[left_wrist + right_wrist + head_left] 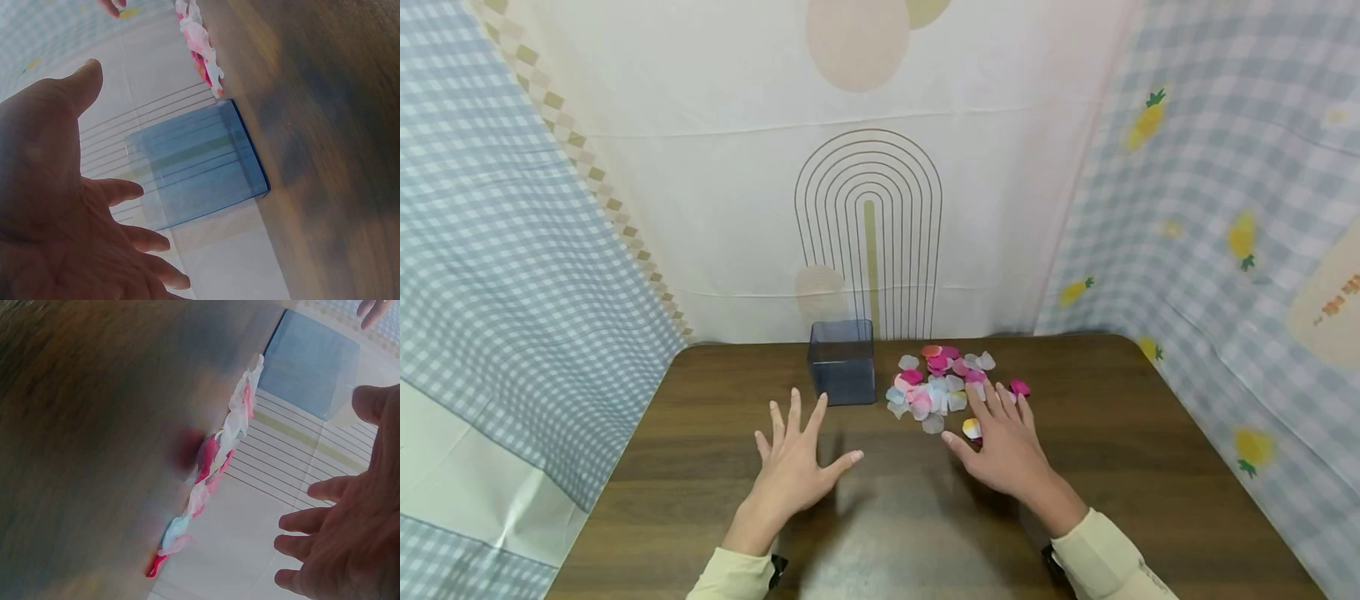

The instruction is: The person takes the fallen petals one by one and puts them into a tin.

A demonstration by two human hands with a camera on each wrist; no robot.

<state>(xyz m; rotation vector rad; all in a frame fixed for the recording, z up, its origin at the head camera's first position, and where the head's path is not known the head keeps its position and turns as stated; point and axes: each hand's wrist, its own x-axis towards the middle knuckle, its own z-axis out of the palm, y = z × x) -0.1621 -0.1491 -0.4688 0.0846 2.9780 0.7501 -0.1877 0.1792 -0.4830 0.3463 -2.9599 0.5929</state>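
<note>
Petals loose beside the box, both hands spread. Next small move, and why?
Probably lower the right hand and pinch the yellow-and-white petal: that hand holds nothing, and in the head view this petal shows between its thumb and index finger. The other petals lie in a scattered cluster beside the blue box.

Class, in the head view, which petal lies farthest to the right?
The bright magenta petal appearing just past the little finger of the right hand; the other visible petals all lie farther left.
</note>
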